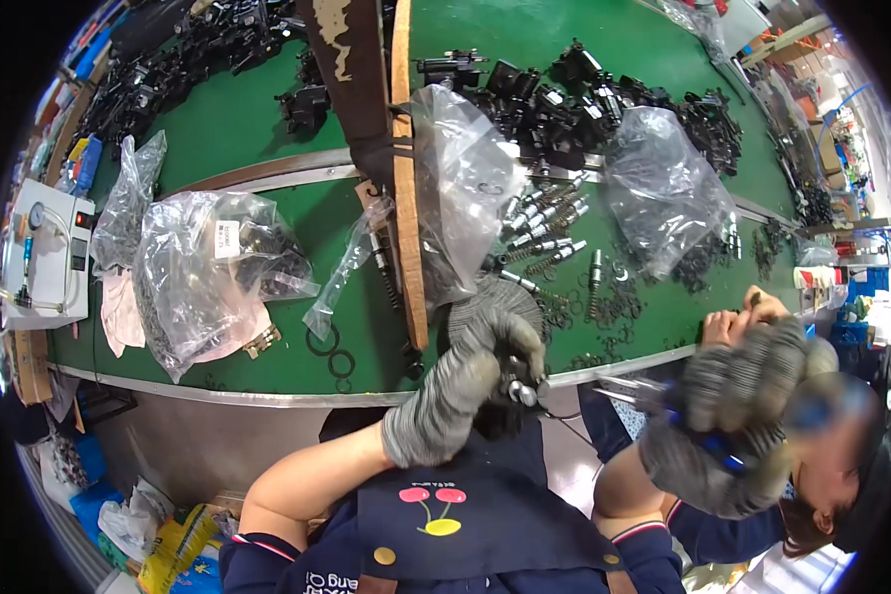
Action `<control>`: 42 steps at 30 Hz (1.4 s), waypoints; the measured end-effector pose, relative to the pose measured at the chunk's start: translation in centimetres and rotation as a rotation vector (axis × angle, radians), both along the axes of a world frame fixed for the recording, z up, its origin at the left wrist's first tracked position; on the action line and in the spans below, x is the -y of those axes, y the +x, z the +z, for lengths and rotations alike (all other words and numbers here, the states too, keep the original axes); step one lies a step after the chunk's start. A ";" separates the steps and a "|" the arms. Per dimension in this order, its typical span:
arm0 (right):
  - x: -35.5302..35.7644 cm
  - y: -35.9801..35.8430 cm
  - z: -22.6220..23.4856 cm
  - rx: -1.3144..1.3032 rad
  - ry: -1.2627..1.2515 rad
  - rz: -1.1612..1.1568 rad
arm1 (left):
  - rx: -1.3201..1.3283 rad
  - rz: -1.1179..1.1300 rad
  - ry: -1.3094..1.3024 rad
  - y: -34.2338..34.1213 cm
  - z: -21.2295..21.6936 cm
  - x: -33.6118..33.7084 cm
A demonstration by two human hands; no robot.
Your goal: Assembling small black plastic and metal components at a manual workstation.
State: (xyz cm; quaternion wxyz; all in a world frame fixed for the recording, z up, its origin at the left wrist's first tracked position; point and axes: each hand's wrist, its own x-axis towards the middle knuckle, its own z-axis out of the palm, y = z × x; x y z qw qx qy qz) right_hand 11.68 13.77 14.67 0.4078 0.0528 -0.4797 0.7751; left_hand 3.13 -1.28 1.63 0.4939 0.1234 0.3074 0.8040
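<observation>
Head view: left hand (pixel 465 381) in grey knit glove, grip clamped round a small black part w/ a shiny metal end (pixel 518 389), held over the near edge of the green surface (pixel 228 129), just above the person's dark apron. Right hand (pixel 738 426), also grey-gloved, is off to the right of that grip, fingers closed on a blue-handled tool (pixel 708 445) w/ thin metal tips pointing back toward the held part; tips near it but apart. Hand is blurred, so exact hold on the tool can't be told beyond fingers wrapped round it.

Just beyond the left grip, on the surface: loose black rings and springs (pixel 604 307), then a row of small metal pins/valves (pixel 544 233). Further out, heaps of black parts (pixel 564 99). Clear plastic bags either side: one up and slightly left of the grip (pixel 460 178), one up-right (pixel 663 188), a bigger one holding dark parts well to the left (pixel 208 277). Two black O-rings (pixel 332 351) lie left of the grip near the surface edge. Far left, a white box w/ a gauge (pixel 45 252). Behind the right hand, another person's bare hands (pixel 742 317) rest at the surface edge.
</observation>
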 end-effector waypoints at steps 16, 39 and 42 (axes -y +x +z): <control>-0.9 -1.7 -8.8 0.221 0.037 -0.115 | -0.167 0.039 0.073 0.9 -1.1 1.8; 7.3 0.0 -3.9 0.197 0.168 -0.182 | -0.567 0.239 0.048 1.7 0.1 1.1; 7.7 0.8 -3.9 0.259 -0.009 -0.162 | -0.626 0.247 -0.015 1.8 0.1 1.7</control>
